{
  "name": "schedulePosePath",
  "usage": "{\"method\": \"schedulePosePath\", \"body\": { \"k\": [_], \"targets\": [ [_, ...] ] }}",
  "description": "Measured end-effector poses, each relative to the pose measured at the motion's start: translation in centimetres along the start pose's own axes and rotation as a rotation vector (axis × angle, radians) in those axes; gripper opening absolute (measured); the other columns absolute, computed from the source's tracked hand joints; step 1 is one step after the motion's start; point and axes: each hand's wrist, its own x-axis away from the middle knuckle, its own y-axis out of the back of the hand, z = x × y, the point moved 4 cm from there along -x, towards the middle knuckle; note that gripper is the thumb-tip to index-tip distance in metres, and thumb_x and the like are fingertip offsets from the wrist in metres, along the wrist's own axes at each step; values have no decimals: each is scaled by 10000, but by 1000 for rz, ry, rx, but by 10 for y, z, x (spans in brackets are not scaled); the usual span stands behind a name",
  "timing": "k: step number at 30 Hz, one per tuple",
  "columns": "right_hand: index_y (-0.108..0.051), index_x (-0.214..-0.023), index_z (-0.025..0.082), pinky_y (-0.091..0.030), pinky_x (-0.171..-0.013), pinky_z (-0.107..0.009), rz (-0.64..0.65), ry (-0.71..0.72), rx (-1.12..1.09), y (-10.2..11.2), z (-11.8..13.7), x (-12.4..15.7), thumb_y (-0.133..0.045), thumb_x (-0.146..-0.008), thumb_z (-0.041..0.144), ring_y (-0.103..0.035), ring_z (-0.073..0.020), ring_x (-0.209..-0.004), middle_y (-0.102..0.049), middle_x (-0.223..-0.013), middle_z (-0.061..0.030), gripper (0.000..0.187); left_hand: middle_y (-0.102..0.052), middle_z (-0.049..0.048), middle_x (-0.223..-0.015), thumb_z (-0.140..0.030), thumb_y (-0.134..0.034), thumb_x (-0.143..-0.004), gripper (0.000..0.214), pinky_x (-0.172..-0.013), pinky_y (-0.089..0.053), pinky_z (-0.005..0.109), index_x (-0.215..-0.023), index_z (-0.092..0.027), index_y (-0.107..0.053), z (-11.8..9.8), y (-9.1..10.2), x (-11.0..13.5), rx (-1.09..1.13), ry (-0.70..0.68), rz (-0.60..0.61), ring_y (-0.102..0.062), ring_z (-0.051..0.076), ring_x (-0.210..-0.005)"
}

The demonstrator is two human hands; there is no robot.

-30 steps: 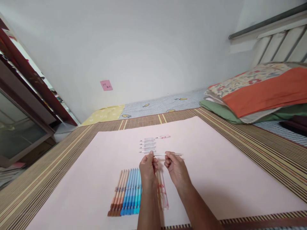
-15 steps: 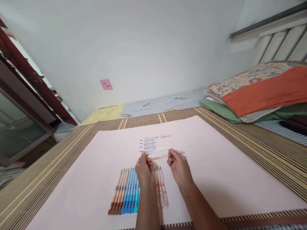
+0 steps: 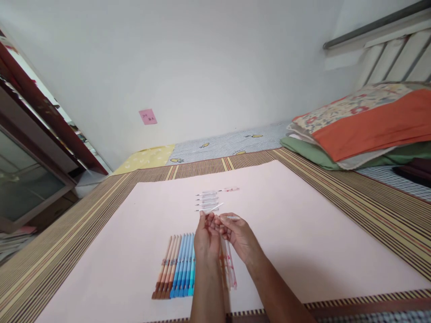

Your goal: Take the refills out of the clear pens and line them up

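Observation:
My left hand (image 3: 208, 235) is closed around a thin white pen refill (image 3: 218, 206), which sticks out up and to the right. Close against it on the right, my right hand (image 3: 238, 235) pinches a slim, pale, see-through pen part (image 3: 233, 217); its exact kind is hard to make out. Just beyond the hands lie several clear pen pieces with dark tips (image 3: 209, 197) in a stack of rows. A clear pen piece with red marks (image 3: 231, 189) lies to their upper right. Below my wrists, clear pen barrels with red and orange prints (image 3: 232, 269) are partly hidden by my arms.
Brown-and-peach pens (image 3: 165, 269) and blue pens (image 3: 182, 264) lie in a neat row on a pale pink sheet (image 3: 111, 251). Under it is a striped mat (image 3: 323, 193). Folded bedding (image 3: 363, 130) is piled at the right, against the white wall (image 3: 235, 67).
My right hand has moved left with its pale piece and now meets my left hand. The white refill has shifted slightly to the left and up.

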Motion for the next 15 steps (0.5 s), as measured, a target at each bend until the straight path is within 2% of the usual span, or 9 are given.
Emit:
{"method": "schedulePosePath", "body": {
  "k": [3, 6, 9, 15],
  "targets": [
    [-726, -835, 145, -359, -531, -230, 0, -1, -15, -1, -2, -1, -835, -668, 418, -519, -95, -571, -697, -789, -53, 339, -646, 33, -685, -247, -580, -965, 262, -574, -529, 197, -733, -136, -632, -5, 0, 1, 32, -90, -25, -621, 100, -583],
    [-702, -765, 143, -275, -477, -223, -10, 22, -36, -2, -5, -2, -809, -691, 441, -423, -64, -499, -634, -700, -10, 325, -655, 35, -703, -230, -591, -959, 229, -650, -544, 200, -753, -143, -638, -8, 0, 1, 45, -153, -31, -637, 101, -638],
    [-648, -702, 146, -209, -460, -219, -3, 34, 19, -4, -12, -2, -828, -673, 471, -349, -43, -464, -596, -657, 16, 372, -641, 28, -691, -259, -585, -964, 249, -594, -523, 196, -746, -146, -628, -6, -2, 2, 46, -129, 3, -616, 99, -608],
    [-637, -726, 177, -303, -499, -228, -81, 133, 267, -5, -15, -1, -837, -644, 489, -416, -87, -493, -598, -577, 29, 380, -518, -46, -593, -321, -748, -847, 273, -398, -330, 141, -720, -164, -565, -10, -2, 3, 5, -177, 97, -463, 49, -469]
  ]
}}
